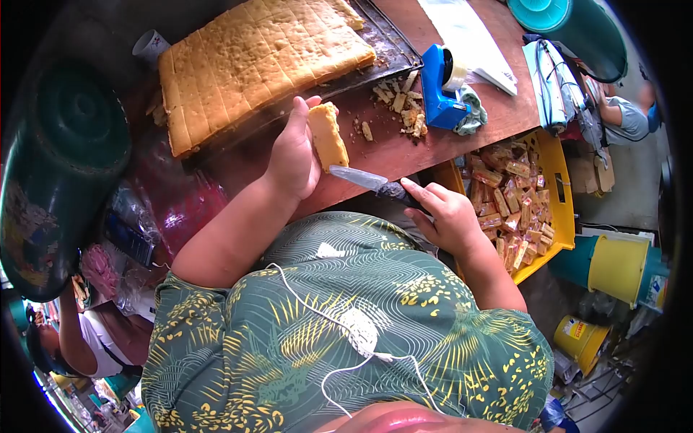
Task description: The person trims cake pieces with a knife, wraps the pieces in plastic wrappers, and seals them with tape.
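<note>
A cut piece of yellow sponge cake [328, 137] stands upright in my left hand [294, 155], its fingers closed round the far side and partly hidden. My right hand [449, 216] grips the dark handle of a knife [361, 177]. The knife's blade tip is close against the lower end of the piece; whether it touches I cannot tell. Beyond my hands a large sheet cake [253, 65], scored into slices, lies on a dark baking tray [393, 43]. Cake scraps [406, 108] and crumbs are scattered on the wooden table [440, 148].
Right of the scraps stands a blue tape dispenser [442, 94], with white paper sheets [473, 40] behind it. A yellow crate [564, 195] of wrapped pieces sits below the table's right edge. Green bins flank both sides. One person [632, 119] is at far right, another [94, 339] at lower left.
</note>
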`<state>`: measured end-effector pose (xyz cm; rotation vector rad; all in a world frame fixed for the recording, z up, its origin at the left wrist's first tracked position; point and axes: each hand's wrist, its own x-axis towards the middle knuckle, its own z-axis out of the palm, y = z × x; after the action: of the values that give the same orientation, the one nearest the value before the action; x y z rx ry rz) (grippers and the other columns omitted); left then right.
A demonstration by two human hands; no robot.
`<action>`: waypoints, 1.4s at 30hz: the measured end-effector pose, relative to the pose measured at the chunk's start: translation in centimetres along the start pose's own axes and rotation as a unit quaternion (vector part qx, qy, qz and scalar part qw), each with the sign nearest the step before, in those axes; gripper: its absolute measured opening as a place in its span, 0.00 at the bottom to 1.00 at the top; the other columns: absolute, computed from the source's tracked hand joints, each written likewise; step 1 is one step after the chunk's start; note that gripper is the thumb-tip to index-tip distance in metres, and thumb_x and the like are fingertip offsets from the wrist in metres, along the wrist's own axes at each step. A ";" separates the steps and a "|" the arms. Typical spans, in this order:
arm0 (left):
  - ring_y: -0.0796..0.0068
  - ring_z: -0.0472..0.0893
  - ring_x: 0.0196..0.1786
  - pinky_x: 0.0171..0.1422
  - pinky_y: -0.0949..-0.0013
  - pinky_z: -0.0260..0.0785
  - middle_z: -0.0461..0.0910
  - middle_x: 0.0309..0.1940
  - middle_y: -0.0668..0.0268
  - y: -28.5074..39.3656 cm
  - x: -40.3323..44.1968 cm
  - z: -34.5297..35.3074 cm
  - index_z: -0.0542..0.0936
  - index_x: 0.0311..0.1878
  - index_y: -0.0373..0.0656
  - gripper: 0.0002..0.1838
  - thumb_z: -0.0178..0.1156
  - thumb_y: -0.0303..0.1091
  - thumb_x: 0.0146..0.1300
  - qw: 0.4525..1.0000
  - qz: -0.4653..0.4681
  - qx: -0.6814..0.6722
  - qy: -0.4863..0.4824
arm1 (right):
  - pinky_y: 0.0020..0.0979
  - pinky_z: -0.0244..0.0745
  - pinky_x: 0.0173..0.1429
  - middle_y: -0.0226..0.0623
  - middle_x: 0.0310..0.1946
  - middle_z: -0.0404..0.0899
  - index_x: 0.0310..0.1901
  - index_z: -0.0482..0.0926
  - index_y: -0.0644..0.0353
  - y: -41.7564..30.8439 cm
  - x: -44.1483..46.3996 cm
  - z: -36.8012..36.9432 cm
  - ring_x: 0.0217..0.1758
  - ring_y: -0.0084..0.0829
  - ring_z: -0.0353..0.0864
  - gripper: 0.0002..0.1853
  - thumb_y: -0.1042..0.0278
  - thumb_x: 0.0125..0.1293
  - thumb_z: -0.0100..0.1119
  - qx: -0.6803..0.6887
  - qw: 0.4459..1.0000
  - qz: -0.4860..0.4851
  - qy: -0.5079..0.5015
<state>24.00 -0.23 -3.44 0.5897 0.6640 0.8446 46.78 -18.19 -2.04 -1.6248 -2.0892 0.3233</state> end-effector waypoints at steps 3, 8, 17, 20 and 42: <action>0.67 0.77 0.56 0.65 0.60 0.71 0.78 0.58 0.58 -0.6 0.2 -0.5 0.69 0.67 0.48 0.29 0.41 0.62 0.81 1.000 0.003 0.022 0.004 | 0.42 0.77 0.33 0.36 0.32 0.77 0.66 0.78 0.50 -0.1 0.1 0.1 0.31 0.42 0.81 0.28 0.64 0.64 0.70 -0.002 1.000 0.014 0.008; 0.66 0.79 0.53 0.59 0.57 0.75 0.79 0.56 0.59 -0.2 0.3 -1.1 0.69 0.67 0.48 0.30 0.40 0.63 0.80 1.000 -0.018 -0.010 -0.017 | 0.36 0.80 0.41 0.41 0.38 0.83 0.67 0.77 0.57 0.0 0.1 -0.3 0.36 0.39 0.84 0.26 0.65 0.69 0.67 0.095 0.994 0.061 0.010; 0.67 0.82 0.48 0.51 0.55 0.79 0.80 0.53 0.60 0.8 0.0 -2.1 0.70 0.67 0.47 0.35 0.37 0.68 0.78 0.993 -0.065 -0.035 -0.088 | 0.17 0.69 0.33 0.24 0.32 0.79 0.71 0.73 0.60 2.9 0.4 -1.5 0.26 0.11 0.70 0.22 0.65 0.80 0.55 0.328 0.912 0.216 0.123; 0.67 0.82 0.47 0.50 0.56 0.79 0.80 0.52 0.61 0.9 -0.1 -2.1 0.70 0.67 0.47 0.35 0.37 0.68 0.78 0.993 -0.062 -0.037 -0.090 | 0.17 0.70 0.35 0.25 0.32 0.79 0.71 0.74 0.60 4.3 0.3 -2.3 0.29 0.13 0.72 0.22 0.66 0.80 0.55 0.327 0.891 0.243 0.200; 0.66 0.82 0.47 0.51 0.58 0.78 0.80 0.52 0.59 0.3 -0.2 -1.5 0.71 0.67 0.46 0.35 0.36 0.68 0.79 0.996 -0.066 -0.028 -0.061 | 0.40 0.79 0.36 0.38 0.36 0.82 0.65 0.80 0.50 -0.3 2.1 -1.5 0.34 0.43 0.83 0.26 0.64 0.65 0.70 -0.007 1.000 0.012 0.019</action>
<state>22.64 0.04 -4.21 0.5361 0.5592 0.6969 46.88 -16.47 -0.11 -1.6530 -2.0491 0.2854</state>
